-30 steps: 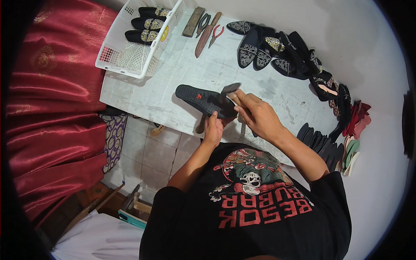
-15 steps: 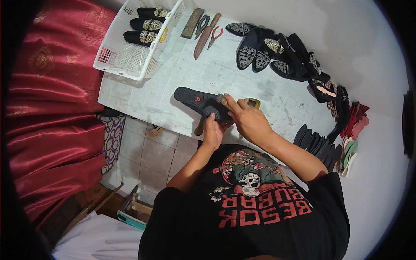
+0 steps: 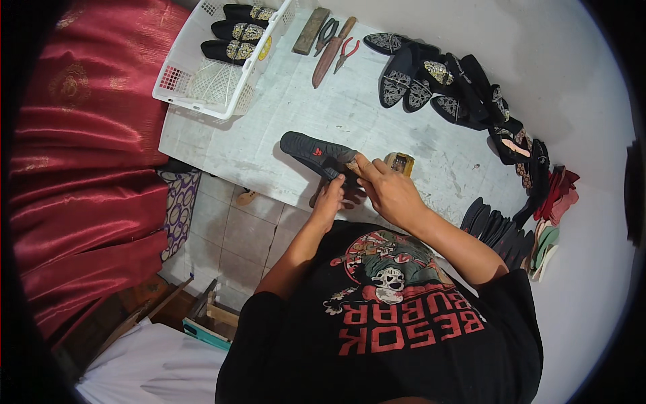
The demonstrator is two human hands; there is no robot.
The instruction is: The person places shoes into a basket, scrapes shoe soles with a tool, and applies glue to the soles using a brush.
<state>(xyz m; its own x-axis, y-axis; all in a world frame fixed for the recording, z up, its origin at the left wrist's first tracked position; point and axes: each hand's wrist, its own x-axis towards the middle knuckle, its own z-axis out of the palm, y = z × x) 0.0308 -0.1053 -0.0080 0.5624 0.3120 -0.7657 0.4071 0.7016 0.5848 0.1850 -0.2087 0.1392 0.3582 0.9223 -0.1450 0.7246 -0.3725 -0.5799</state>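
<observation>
Hands (image 3: 328, 202) (image 3: 391, 194) — at a black shoe (image 3: 307, 149)

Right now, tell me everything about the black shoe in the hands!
The black shoe looks rubbery, seemingly sole upward, with ridges toward its left end and a red mark. It slants over the white table. The left hand grips its near side; the right hand holds a brownish piece apparently against it. Its right end is hidden.

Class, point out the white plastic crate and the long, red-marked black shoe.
White plastic crate (image 3: 252, 71): head view, right rim.
Long, red-marked black shoe (image 3: 309, 148): head view, surface beside the mark.
</observation>
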